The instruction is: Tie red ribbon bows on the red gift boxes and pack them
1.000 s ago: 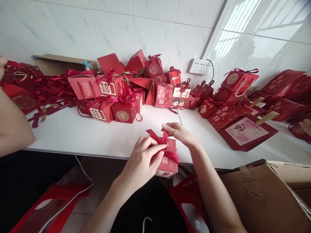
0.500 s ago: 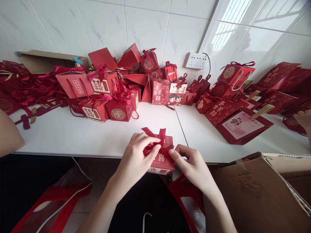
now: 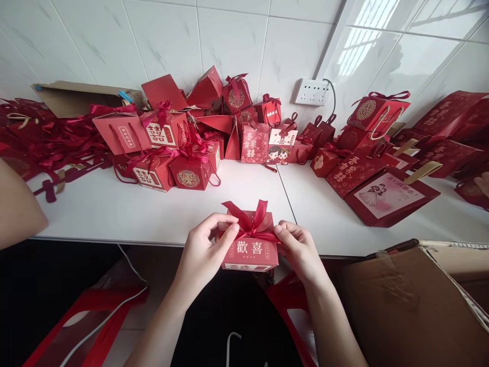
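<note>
With the left hand (image 3: 208, 242), pinching the left side of a red ribbon bow (image 3: 249, 227) between thumb and fingers, almost no gap left; with the right hand (image 3: 300, 250), pinching its right side just as closely. Under the bow and between the hands, can see a red gift box (image 3: 249, 250) at the near edge of the white tabletop (image 3: 244, 188); cannot tell whether resting on it. Beyond, to the left, can see stacked boxes (image 3: 191, 173) and, farther left, tangled ribbons (image 3: 69, 137); to the right, a dark red package (image 3: 387, 201); near right, a brown cardboard box (image 3: 385, 306).
</note>
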Available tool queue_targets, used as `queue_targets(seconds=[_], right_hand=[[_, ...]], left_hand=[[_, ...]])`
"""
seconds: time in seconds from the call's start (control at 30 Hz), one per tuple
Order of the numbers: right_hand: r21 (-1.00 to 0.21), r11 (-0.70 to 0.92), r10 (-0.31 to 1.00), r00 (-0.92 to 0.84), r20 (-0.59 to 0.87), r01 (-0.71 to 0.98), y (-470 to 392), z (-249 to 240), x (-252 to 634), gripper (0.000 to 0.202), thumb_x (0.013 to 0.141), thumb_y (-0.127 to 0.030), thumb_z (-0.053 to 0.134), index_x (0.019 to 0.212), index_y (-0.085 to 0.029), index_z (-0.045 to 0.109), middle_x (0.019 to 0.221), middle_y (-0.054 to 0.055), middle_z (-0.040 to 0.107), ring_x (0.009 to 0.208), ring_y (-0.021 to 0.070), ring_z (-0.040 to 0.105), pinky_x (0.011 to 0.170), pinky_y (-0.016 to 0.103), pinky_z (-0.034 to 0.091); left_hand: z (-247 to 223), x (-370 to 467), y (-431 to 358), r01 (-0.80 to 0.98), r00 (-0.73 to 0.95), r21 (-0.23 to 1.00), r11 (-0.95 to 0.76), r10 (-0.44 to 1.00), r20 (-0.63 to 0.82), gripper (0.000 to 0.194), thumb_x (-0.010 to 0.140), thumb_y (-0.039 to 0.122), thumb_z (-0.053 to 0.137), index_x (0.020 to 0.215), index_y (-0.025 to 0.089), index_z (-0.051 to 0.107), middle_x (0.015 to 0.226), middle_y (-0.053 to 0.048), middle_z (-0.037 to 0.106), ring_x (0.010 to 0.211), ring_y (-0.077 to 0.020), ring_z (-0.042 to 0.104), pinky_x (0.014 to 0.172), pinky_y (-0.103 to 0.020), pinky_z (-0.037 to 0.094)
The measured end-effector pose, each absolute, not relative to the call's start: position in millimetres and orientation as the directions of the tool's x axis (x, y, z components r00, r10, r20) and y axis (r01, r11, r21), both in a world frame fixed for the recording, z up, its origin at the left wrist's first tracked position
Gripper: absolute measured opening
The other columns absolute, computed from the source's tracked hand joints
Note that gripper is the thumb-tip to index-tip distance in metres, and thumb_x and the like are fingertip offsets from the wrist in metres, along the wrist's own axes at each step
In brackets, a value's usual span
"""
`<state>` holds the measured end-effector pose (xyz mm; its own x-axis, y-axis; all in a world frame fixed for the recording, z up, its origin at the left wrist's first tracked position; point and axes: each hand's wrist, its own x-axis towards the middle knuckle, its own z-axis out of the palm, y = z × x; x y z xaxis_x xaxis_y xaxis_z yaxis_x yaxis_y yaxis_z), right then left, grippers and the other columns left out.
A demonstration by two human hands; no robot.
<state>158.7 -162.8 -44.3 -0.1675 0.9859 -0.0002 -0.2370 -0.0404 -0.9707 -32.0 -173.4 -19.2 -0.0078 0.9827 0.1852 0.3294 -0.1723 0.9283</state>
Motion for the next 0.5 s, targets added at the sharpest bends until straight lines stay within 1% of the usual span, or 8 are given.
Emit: queue_targets(seconds=[0.2,0.33,0.5], right_hand=[[-0.915,-0.089,0.985,-0.172,-0.021,-0.394,-158.7,-48.0,159.0,0.049,0.072,-0.044,0.07,0.051,-0.018,0.034,0.05,-0.008,0.024,0.046,0.005,0.018,0.046,0.022,0.015],[-0.897,-0.098,0.987,-0.156,-0.033,-0.431,-157.9,-49.2,158.1,0.05,0.07,-0.043,0.072,0.05,-0.018,0.034,0.05,-0.008,0.022,0.045,0.0045,0.016,0.044,0.021,0.014],[-0.877,-0.109,0.987,-0.154,-0.04,-0.469,-156.5,-52.7,158.5,0.051,0.068,-0.042,0.074,0.05,-0.018,0.032,0.049,-0.009,0.02,0.044,0.0039,0.013,0.042,0.021,0.014]], left_hand=[[-19.3,-31.4,-170.5,0.311,0.033,0.925,-0.219,0.975,0.22,0.019,0.082,0.037,0.058,0.086,0.019,0.064,0.069,0.002,0.06,0.062,-0.0089,0.055,0.056,-0.017,0.044],[-18.8,-34.4,-170.4,0.324,0.062,0.917,-0.231,0.973,0.223,0.019,0.084,0.036,0.056,0.089,0.02,0.065,0.068,0.002,0.057,0.059,-0.0082,0.053,0.053,-0.016,0.043],[-21.2,-38.3,-167.9,0.373,0.126,0.891,-0.26,0.965,0.229,0.02,0.086,0.036,0.053,0.089,0.021,0.066,0.07,0.001,0.059,0.059,-0.0082,0.052,0.054,-0.017,0.042]])
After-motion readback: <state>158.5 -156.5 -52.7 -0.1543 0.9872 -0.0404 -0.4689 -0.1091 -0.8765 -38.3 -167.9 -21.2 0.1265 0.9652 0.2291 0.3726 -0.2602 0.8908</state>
